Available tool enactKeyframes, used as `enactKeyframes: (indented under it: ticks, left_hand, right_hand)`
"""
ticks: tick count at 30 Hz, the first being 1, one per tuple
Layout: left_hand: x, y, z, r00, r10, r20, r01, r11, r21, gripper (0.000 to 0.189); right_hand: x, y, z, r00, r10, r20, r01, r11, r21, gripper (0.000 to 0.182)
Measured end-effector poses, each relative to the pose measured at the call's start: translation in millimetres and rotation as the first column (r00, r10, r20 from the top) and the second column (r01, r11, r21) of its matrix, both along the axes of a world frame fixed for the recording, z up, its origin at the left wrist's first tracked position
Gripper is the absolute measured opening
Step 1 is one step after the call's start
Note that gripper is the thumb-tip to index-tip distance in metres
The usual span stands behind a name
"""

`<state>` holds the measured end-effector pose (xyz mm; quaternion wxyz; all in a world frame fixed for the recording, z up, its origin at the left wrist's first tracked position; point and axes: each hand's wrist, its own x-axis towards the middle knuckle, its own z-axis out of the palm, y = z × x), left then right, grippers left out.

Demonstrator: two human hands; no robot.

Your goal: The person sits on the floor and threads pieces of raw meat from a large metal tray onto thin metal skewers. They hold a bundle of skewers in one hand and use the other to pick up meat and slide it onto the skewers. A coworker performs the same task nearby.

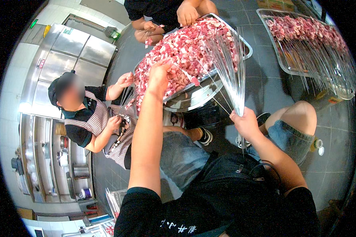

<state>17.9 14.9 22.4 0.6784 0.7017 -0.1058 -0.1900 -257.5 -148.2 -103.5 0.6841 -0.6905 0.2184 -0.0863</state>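
Observation:
My right hand (245, 123) grips a fanned bundle of thin metal skewers (234, 77), their far ends spread over the tray. One skewer slants from this hand towards my left hand and carries a small piece of raw meat (195, 81). My left hand (160, 74) is over the meat, its fingers curled near that skewer's far end; what lies between the fingertips is hidden. Before me a metal tray (249, 50) is heaped with chopped raw red and pale meat (181, 50). Under its near side shows a round metal basin (192, 99).
A second metal tray (280, 63) at the right holds meat and many loaded skewers (317, 56). Co-workers sit at the left (92, 115) and far side (157, 11), hands near the heaped tray. A jar (317, 143) stands on the tiled floor. Steel refrigerator doors (68, 56) and shelves (56, 157) line the left.

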Motion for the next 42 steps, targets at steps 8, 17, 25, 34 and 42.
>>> enactKeyframes:
  ticks: [8,17,25,34,42]
  left_hand:
    - [-1,6,1,0.995,0.008,0.099,-0.006,1.000,-0.030,0.021]
    - [-3,6,-12,0.982,-0.007,-0.187,-0.092,0.852,-0.515,0.018]
    - [-30,-12,-22,0.970,0.198,-0.145,-0.245,0.755,-0.608,0.024]
    - [-34,-18,-36,0.884,0.389,-0.261,-0.440,0.500,-0.746,0.025]
    - [-55,-12,-33,0.969,0.240,-0.062,-0.242,0.859,-0.451,0.012]
  right_hand:
    - [2,1,-5,1.000,0.006,0.030,-0.006,1.000,-0.008,0.017]
    - [1,1,-10,0.999,0.013,0.040,-0.014,1.000,0.026,0.008]
    - [-2,4,-1,1.000,0.016,-0.026,-0.018,0.997,-0.078,0.018]
    - [-5,8,11,1.000,-0.017,0.012,0.019,0.990,-0.141,0.013]
    - [-4,7,8,0.999,-0.008,-0.031,0.005,0.996,-0.088,0.016]
